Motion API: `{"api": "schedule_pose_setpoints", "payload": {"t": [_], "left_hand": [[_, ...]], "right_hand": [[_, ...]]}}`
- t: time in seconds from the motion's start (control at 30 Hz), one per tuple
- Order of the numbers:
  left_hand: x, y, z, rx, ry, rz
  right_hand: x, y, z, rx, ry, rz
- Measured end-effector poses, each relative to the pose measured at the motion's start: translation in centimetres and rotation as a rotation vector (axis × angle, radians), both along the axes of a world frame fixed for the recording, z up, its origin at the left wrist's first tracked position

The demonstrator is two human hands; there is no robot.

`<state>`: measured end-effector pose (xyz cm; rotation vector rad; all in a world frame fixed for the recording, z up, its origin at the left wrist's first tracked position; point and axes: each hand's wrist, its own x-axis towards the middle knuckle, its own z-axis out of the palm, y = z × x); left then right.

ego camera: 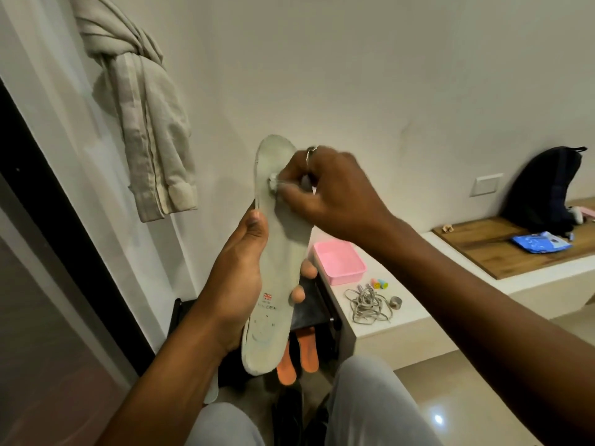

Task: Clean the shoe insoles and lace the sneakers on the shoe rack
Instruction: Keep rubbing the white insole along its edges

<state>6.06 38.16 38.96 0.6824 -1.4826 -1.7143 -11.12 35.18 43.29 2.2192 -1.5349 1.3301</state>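
In the head view, your left hand [238, 284] grips the long pale-grey foam insole [280, 252] upright by its middle while your right hand [335, 194] pinches a small white wad [273, 183] against its toe end, so brace firmly and rub in short, even strokes heelward

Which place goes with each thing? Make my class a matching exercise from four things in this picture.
Things:
1. insole
2. white wad
3. laces
4. blue packet

Places:
A. lying on the wooden bench
B. gripped in the left hand
C. tangled on the white ledge
D. pinched in the right hand

Pairs: 1-B, 2-D, 3-C, 4-A
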Motion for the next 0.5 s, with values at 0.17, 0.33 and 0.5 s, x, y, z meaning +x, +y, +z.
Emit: {"api": "schedule_pose_setpoints", "payload": {"t": [0.17, 0.33, 0.5], "left_hand": [[-0.2, 0.3, 0.1, -0.014, 0.008, -0.008], [0.0, -0.2, -0.1, -0.014, 0.003, 0.023], [-0.3, 0.0, -0.2, -0.058, -0.041, 0.013]], "right_hand": [[0.6, 0.1, 0.0, -0.006, -0.057, 0.022], [1.0, 0.5, 0.0, 0.002, -0.038, 0.080], [0.7, -1.2, 0.4, -0.041, -0.117, -0.020]]}}
